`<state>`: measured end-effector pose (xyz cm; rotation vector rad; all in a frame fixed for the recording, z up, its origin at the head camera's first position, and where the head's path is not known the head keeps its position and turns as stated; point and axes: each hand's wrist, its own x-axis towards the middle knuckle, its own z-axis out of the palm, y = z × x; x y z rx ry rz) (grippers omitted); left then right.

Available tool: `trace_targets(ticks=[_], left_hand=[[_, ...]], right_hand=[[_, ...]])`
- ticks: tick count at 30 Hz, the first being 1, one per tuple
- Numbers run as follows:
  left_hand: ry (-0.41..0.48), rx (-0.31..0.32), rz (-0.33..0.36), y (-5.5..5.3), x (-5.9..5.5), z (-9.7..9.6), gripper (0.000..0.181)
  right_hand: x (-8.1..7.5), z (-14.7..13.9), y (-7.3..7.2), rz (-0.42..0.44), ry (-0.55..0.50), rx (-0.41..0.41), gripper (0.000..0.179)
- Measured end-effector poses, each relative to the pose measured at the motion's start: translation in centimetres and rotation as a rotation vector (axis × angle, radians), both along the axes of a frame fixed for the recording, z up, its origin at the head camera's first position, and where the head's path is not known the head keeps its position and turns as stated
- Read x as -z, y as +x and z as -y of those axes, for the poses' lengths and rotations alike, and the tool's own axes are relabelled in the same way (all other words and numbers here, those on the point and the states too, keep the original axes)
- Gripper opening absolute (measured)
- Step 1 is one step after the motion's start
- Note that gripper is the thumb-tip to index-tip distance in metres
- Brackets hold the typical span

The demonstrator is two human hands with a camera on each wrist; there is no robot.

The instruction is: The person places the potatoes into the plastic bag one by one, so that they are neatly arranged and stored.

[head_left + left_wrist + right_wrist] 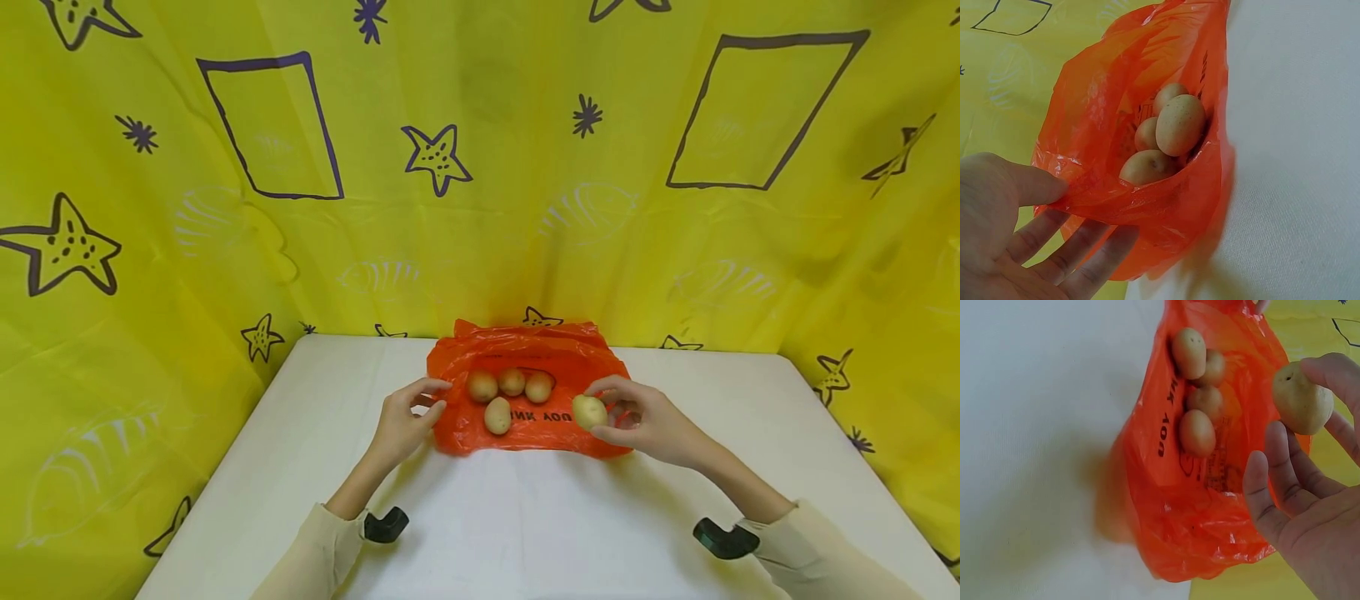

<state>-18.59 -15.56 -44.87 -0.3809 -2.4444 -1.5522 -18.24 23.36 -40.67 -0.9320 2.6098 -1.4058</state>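
A red plastic bag [525, 433] with dark printed letters lies on its side, its mouth toward me. Inside it sit several potatoes [482, 386] close together, one potato [1180, 125] nearer the opening than the rest. My left hand [405, 421] pinches the bag's left edge; in the left wrist view the thumb [1041, 186] is on one side of the plastic and the fingers [1088, 250] on the other. At the bag's right side my right hand [656, 421] holds another potato [1302, 399] by thumb and fingertips, in front of the bag opening.
The bag rests near the back of a white table [517, 533]. Behind and on both sides hangs a yellow curtain [510, 250] with starfish and frame drawings. A dark device [386, 525] sits at each wrist, by the light sleeves.
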Motion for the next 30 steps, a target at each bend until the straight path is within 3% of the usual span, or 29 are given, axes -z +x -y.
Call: trace_targets(ticks=[11, 30], left_hand=[[-0.001, -0.008, 0.014, 0.1, 0.0, 0.0, 0.026], [-0.005, 0.005, 0.01, 0.1, 0.0, -0.1, 0.026]], right_hand=[[0.6, 2.1, -0.6, 0.008, -0.006, 0.008, 0.042], [3.2, 5.2, -1.9, 0.045, -0.033, 0.101, 0.045]])
